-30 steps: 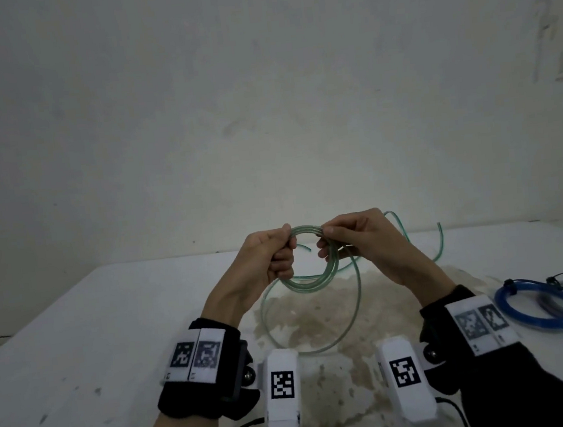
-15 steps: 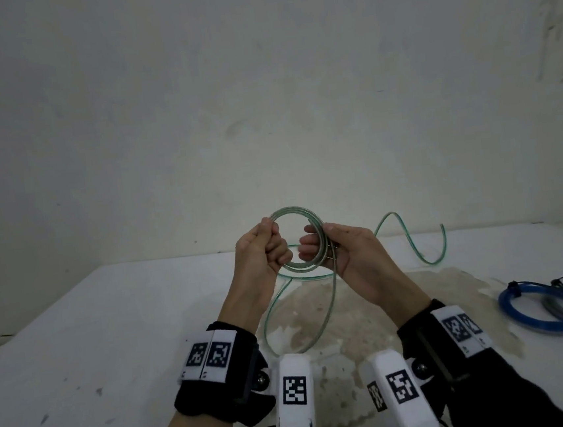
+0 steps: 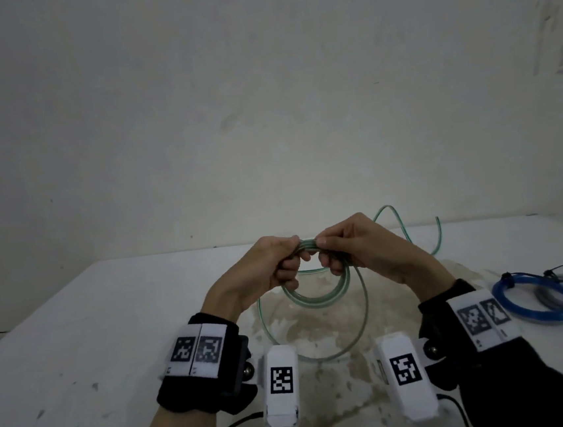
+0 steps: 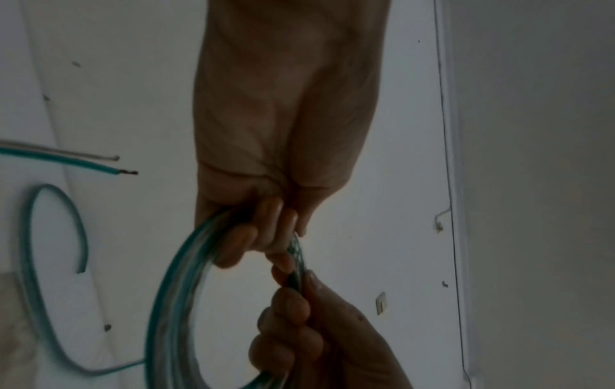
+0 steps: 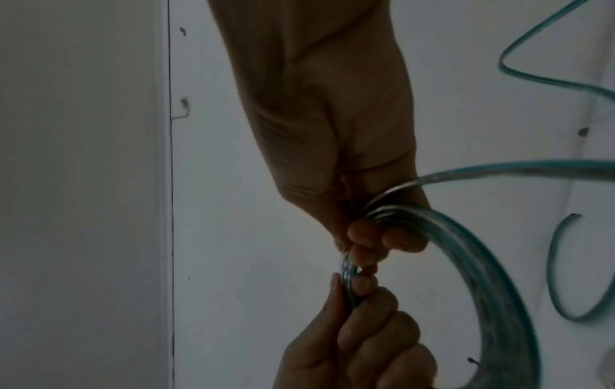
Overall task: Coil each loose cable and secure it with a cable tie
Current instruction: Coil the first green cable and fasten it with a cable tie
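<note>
- Gripping the top of the green cable [image 3: 319, 299] coil, the left hand [image 3: 261, 270] and right hand [image 3: 355, 247] meet above the middle of the desk [image 3: 78, 336] in the head view, fingers curled tight round the bundled turns. One wide loop hangs down towards the near edge, and the free tail snakes off towards the far right. Judged from this, the next turn should be gathered to the same size as the small coil.
- Seen from the left wrist, the left hand's fingers [image 4: 246, 237] clamp the stacked strands; keeping them flat, not crossed, would help.
- Seen from the right wrist, the right hand's fingers [image 5: 366, 252] pinch the same bundle just beside the left, so neither should let go before the tie.
- Blue coiled cables [image 3: 536, 299] lie at the right edge.
</note>
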